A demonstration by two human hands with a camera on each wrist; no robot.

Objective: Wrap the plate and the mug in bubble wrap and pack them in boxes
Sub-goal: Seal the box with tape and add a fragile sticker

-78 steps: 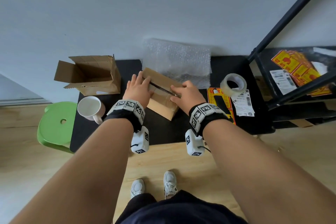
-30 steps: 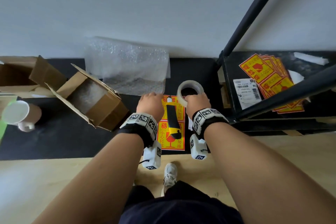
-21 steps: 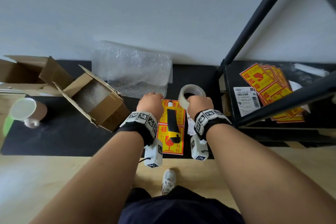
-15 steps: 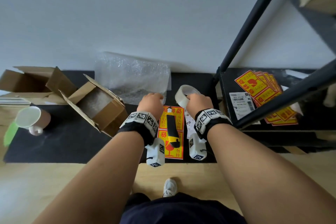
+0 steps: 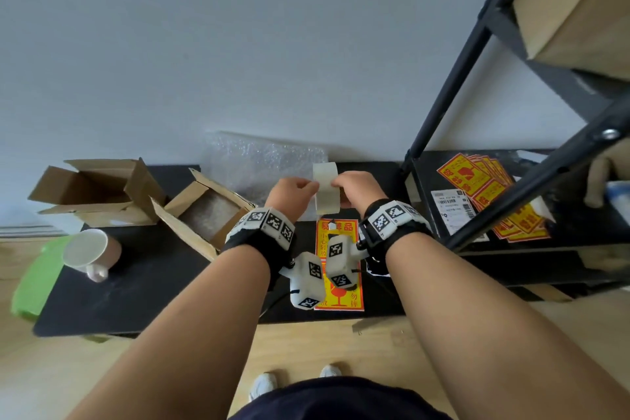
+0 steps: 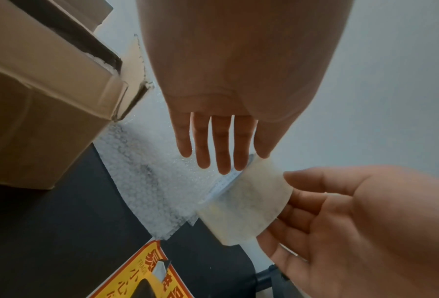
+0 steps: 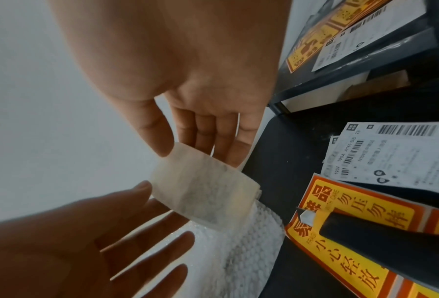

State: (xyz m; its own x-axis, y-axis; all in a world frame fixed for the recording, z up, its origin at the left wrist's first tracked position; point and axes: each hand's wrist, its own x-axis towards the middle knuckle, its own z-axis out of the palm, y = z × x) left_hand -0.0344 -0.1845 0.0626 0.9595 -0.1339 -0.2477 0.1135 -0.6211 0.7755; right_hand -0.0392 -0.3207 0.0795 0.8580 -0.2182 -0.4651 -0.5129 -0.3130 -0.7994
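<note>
A roll of clear tape (image 5: pixel 326 192) hangs in the air above the black table (image 5: pixel 143 290). My right hand (image 5: pixel 354 188) grips it, thumb on the outer face (image 7: pixel 162 139) and fingers behind. My left hand (image 5: pixel 294 192) has straight fingers (image 6: pixel 220 149) whose tips touch the roll's edge (image 6: pixel 246 201). A white mug (image 5: pixel 89 252) lies on its side at the table's left end. One small box (image 5: pixel 204 213) stands open with a bubble-wrapped bundle inside. A second open box (image 5: pixel 99 194) stands behind it. Loose bubble wrap (image 5: pixel 259 164) leans against the wall.
Yellow fragile stickers (image 5: pixel 341 298) lie under my wrists, with a black and yellow utility knife (image 7: pixel 381 233) on them. A black metal rack (image 5: pixel 439 119) stands at the right, holding more stickers (image 5: pixel 477 181) and a shipping label (image 5: pixel 451 206). A green stool (image 5: pixel 34 280) is at the left.
Both hands left the small box, whose flaps now stand open, and moved right to the tape roll. The roll has been lifted off the table and turned on edge between my hands.
</note>
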